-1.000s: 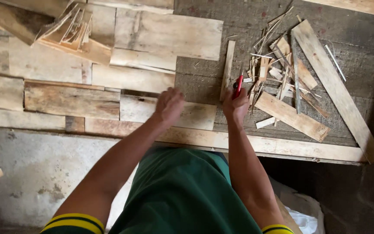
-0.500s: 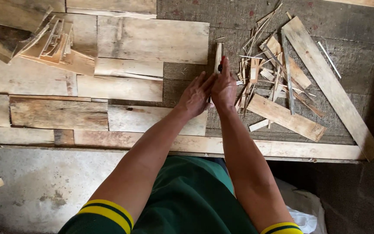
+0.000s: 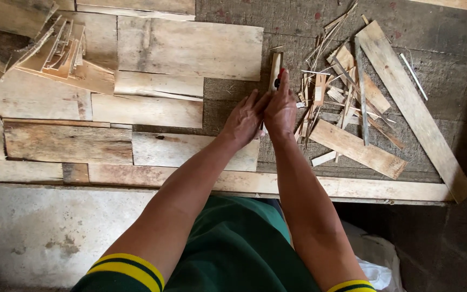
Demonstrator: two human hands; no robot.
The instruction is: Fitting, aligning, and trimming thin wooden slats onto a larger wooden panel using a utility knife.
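Note:
My left hand (image 3: pixel 242 120) and my right hand (image 3: pixel 280 108) are pressed side by side on a narrow upright strip of pale wood (image 3: pixel 274 67) lying on the grey work surface. The right hand grips a small red-handled tool (image 3: pixel 280 77) against the strip; only its red and dark tip shows above my fingers. The left hand's fingers lie flat along the lower part of the strip, holding it down. The strip's lower end is hidden under both hands.
Flat pale boards (image 3: pixel 189 47) lie to the left, with a stack of thin wood pieces (image 3: pixel 60 51) at top left. A heap of splinters and offcuts (image 3: pixel 347 97) and a long plank (image 3: pixel 412 105) lie to the right. A long batten (image 3: pixel 374 188) runs along the near edge.
Both hands have moved up and closer together onto the narrow strip. The left hand, first apart on a lower board, now lies beside the right. The view shifted slightly.

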